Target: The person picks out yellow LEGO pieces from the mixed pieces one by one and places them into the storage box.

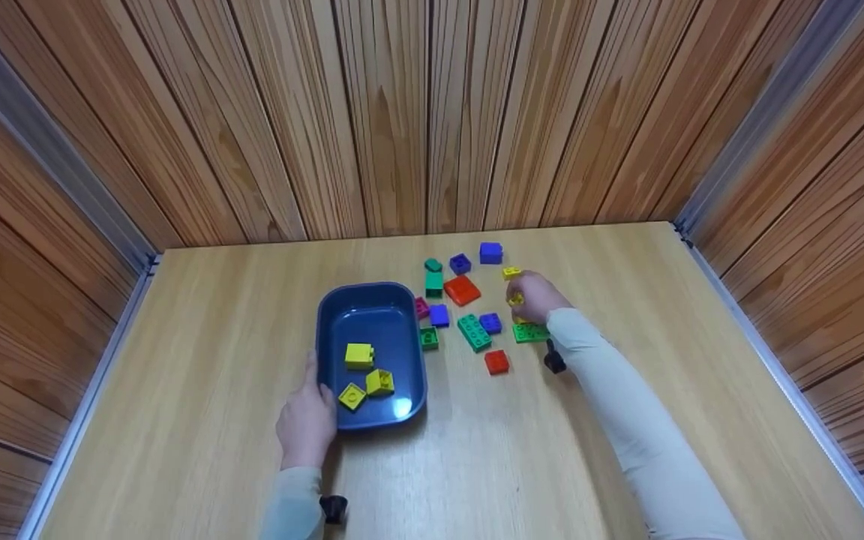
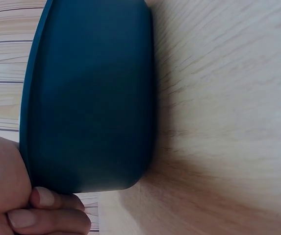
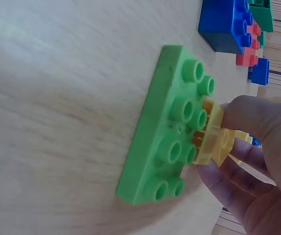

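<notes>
A dark blue tray (image 1: 372, 292) holds three yellow bricks, among them an upright yellow brick (image 1: 358, 355). My left hand (image 1: 307, 421) grips the tray's left side near the front corner; its curled fingers (image 2: 57, 220) show against the wall in the left wrist view. On the right, my right hand (image 1: 541, 294) pinches a yellow brick (image 3: 213, 137) between thumb and fingers, close beside the studs of a light green brick (image 3: 150, 147). Another yellow brick (image 1: 511, 272) lies just beyond the right fingertips. Part of the pinched brick is hidden by the fingers.
Right of the tray lie scattered bricks: a red brick (image 1: 462, 290), a nearer red brick (image 1: 497, 362), a long green brick (image 1: 474, 332), a blue brick (image 1: 490, 253) and several others. A wood-panelled wall (image 1: 402, 150) stands behind the table (image 1: 214, 360).
</notes>
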